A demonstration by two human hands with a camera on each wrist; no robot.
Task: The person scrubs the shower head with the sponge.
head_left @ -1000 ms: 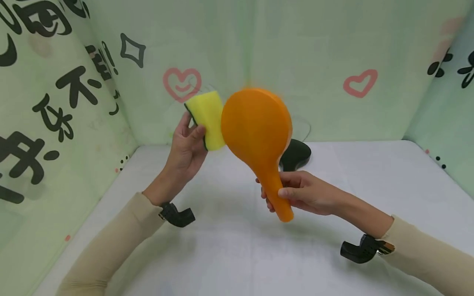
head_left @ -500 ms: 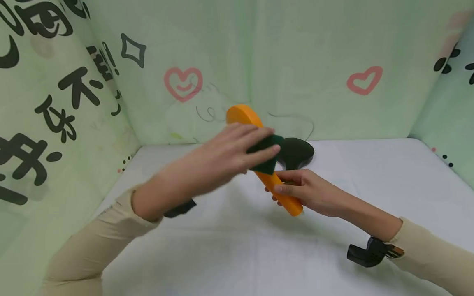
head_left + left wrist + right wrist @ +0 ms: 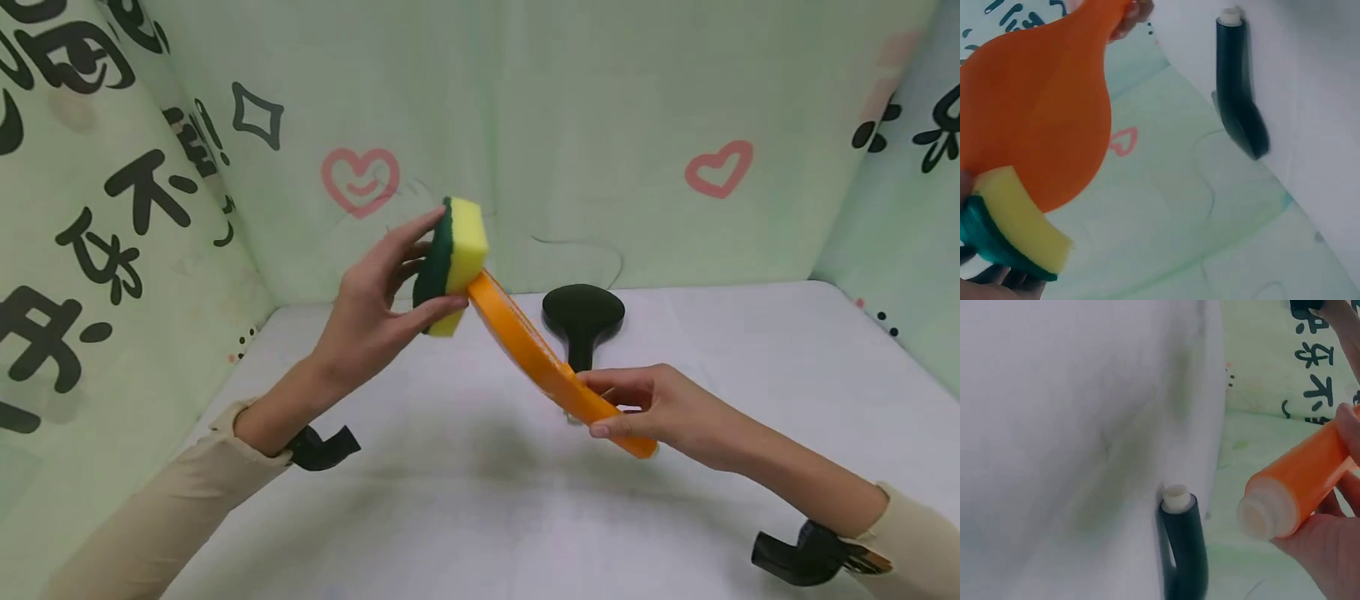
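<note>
Left hand [image 3: 375,308] gripping sponge [image 3: 450,262] against orange paddle [image 3: 540,358], its handle in right hand's [image 3: 660,412] grasp

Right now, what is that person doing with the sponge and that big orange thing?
A person holds an orange paddle-shaped thing by its handle in the right hand, tilted up off the white table. The left hand pinches a yellow and green sponge and presses its yellow side against the orange thing's top edge. A black one of the same shape lies on the table behind, untouched.
</note>
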